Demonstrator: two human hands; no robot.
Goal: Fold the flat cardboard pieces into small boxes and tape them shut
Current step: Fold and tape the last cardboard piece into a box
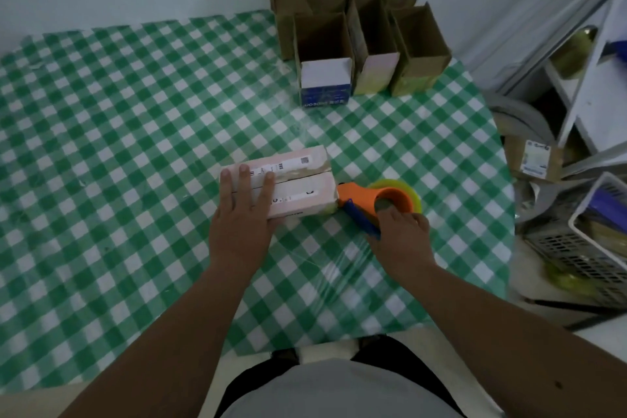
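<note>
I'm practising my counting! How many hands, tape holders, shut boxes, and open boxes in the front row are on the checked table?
Hands: 2 (left hand, right hand)
Tape holder: 1
Shut box: 1
Front-row open boxes: 3 (blue-and-white box, pink-fronted box, brown box)
Total: 7
More open boxes stand behind, but they overlap too much to count.

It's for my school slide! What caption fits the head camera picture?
Left hand presses a box flat while the right hand holds the tape dispenser at its end.
</note>
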